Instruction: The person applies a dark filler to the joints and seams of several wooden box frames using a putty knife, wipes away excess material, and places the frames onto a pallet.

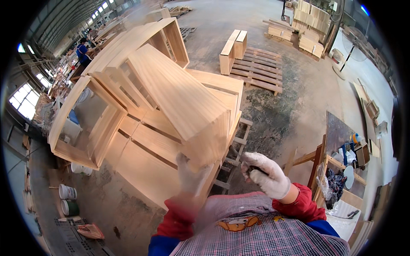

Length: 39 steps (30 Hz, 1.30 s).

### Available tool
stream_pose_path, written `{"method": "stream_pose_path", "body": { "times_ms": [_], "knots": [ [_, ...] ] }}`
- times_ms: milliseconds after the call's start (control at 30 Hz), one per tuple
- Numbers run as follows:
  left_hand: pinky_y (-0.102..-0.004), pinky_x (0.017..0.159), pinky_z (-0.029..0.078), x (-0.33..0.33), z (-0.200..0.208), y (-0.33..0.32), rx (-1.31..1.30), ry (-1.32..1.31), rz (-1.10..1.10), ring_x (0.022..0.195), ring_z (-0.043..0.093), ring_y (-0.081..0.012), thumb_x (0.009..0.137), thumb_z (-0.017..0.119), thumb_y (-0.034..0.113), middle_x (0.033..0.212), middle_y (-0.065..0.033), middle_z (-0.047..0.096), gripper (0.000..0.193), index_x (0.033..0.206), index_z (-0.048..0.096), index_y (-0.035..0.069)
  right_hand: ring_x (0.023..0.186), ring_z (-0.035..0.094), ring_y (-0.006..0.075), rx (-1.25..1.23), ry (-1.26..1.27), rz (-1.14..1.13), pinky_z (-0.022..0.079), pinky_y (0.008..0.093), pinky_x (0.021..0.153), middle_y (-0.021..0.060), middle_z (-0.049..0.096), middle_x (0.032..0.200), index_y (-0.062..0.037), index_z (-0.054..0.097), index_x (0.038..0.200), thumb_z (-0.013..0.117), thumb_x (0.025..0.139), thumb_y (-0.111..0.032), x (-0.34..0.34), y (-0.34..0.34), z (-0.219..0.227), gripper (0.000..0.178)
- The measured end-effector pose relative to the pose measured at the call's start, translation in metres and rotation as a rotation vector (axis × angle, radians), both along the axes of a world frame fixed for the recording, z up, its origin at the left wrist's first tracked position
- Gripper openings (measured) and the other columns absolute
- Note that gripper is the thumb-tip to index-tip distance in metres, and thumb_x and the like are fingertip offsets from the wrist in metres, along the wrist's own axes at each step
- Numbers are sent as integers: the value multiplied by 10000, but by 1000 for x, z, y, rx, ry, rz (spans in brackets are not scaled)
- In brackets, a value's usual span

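A long pale wooden box [179, 91] lies tilted across other wooden box frames in front of me, its near corner smeared by motion. My left hand [191, 176], in a whitish glove, is at this near end; blur hides its fingers, and I cannot tell whether it grips the box. My right hand [267, 176], in a white glove, is held apart to the right of the box. Its fingers are curled around something small and dark that I cannot make out. Under the tilted box lies a flat slatted wooden panel [145, 170].
An open wooden frame [72, 158] stands at the left, near white and green buckets [67, 192]. Wooden boxes [227, 55] rest on a pallet [258, 70] farther off. At the right is a cluttered workbench [333, 132]. Someone in blue [82, 52] stands far left.
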State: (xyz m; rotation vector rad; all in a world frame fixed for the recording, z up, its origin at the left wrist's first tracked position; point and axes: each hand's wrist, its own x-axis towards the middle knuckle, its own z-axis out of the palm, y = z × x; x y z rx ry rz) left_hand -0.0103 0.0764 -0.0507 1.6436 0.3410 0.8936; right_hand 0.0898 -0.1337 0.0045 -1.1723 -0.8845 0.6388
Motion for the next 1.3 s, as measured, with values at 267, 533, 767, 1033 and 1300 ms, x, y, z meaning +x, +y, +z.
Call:
{"method": "stream_pose_path", "body": {
  "times_ms": [267,533,767,1033,1300],
  "knots": [
    [-316,743,535,43,-9,11,-134,-44,-85,813,661,-192,803,709,28,964,-120,680,296,1074,627,-60,799,601,313,-29,-852,-300,494,348,701,188,590,982,17,501,1330,604,810,23,8,38,53,530],
    [-272,760,528,54,59,-3,-381,-46,-109,907,648,-148,862,638,-7,1041,-103,667,274,1129,607,-58,714,630,278,-47,-1002,-360,519,347,602,141,575,908,0,542,1302,589,771,27,26,65,100,534],
    [-269,787,521,57,52,-2,-322,-184,-173,932,641,-145,868,619,-19,1049,-97,662,270,1134,607,-63,678,605,290,-74,-985,-298,506,351,587,125,533,888,-13,489,1365,594,797,-6,25,76,107,578],
    [-268,761,513,62,51,-6,-378,-145,-152,878,629,-135,868,607,-20,1008,-88,659,255,1119,609,-63,690,623,335,-108,-957,-341,511,364,604,193,590,893,25,557,1257,609,803,27,21,80,108,457],
    [-286,776,517,63,48,-3,-338,-106,-148,893,635,-144,859,636,0,1003,-85,664,251,1104,621,-51,639,594,296,-108,-1003,-340,488,365,549,129,531,876,-22,518,1327,591,802,-14,20,77,113,531]
  ]
}}
